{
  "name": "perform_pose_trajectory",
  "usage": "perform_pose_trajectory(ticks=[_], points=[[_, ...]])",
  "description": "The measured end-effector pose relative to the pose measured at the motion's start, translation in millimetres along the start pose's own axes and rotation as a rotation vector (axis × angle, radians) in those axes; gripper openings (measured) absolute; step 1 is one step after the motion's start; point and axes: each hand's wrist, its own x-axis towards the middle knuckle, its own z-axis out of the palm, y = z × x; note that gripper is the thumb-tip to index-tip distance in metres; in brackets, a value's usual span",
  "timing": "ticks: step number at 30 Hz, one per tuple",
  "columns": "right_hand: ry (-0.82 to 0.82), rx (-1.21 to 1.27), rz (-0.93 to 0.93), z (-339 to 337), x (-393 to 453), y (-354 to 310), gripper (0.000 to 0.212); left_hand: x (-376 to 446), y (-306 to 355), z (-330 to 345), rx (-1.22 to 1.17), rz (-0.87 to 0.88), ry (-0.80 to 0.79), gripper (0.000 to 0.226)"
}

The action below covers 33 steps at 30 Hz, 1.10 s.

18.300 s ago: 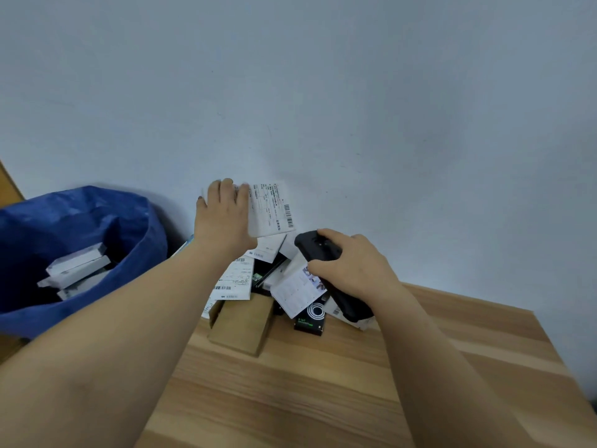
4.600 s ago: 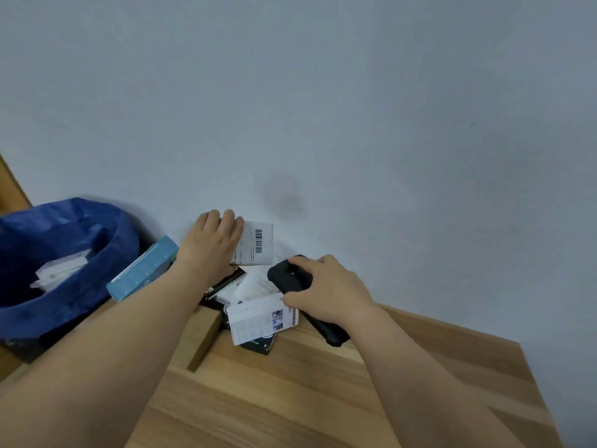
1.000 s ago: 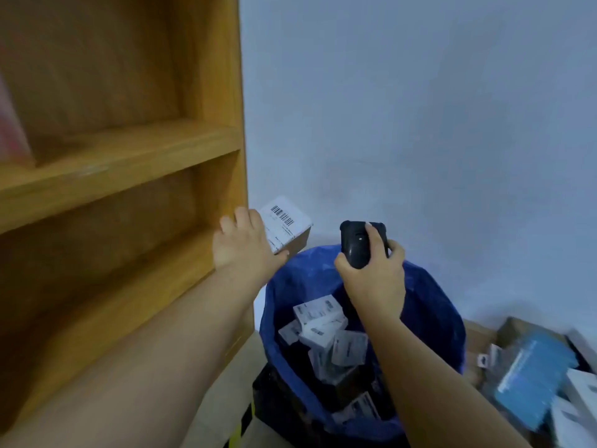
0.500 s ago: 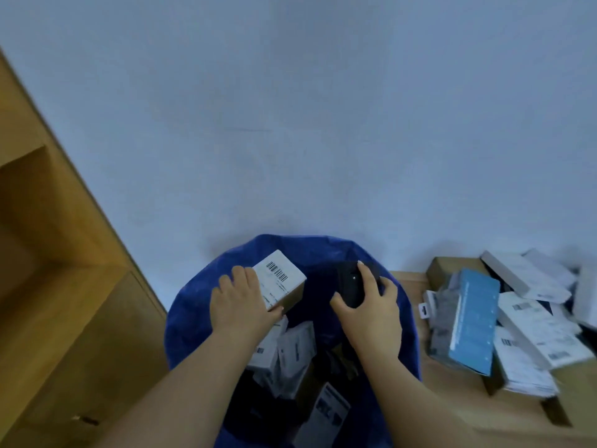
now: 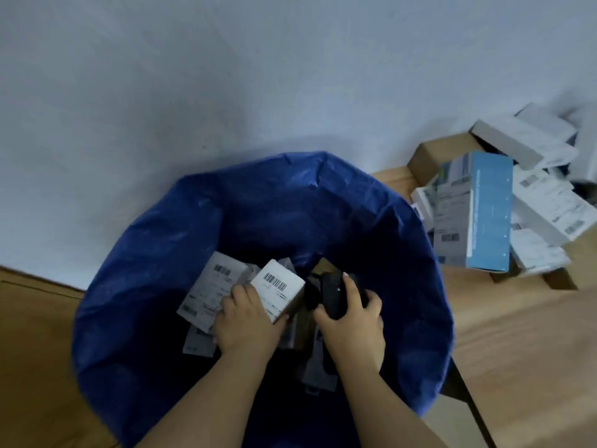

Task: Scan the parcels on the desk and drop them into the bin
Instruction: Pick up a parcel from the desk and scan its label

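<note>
The wooden bench [image 5: 517,334] fills the right side, its left edge just beside the bin [image 5: 168,253]. At its far end, against the wall, lies a heap of parcels [image 5: 536,202]: white labelled boxes, a brown carton [image 5: 433,156] and 1 blue box [image 5: 489,211] tilted on top.

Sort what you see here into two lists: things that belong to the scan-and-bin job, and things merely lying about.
Part of the job:
- left hand gripping a small barcoded parcel
- right hand holding the black scanner
- blue-lined bin with parcels already inside
- parcel pile waiting on the desk

Just there:
- pale wall
- wooden shelf unit
</note>
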Motion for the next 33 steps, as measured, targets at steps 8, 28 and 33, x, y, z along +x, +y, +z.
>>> perform_pose_trajectory(ticks=[8,28,33], points=[[0.001,-0.006,0.106,37.1,-5.4,14.4,0.075,27.8,-23.0,23.6,-0.025,0.022,0.012,0.102],[0.424,0.180,0.046,-81.4,-85.0,-22.7,0.074,2.6,15.1,-113.9,0.071,0.656,0.333,0.080],[0.554,0.211,0.065,-128.3,-103.4,-2.0,0.076,-27.9,61.1,-135.3,0.079,0.782,0.390,0.077]])
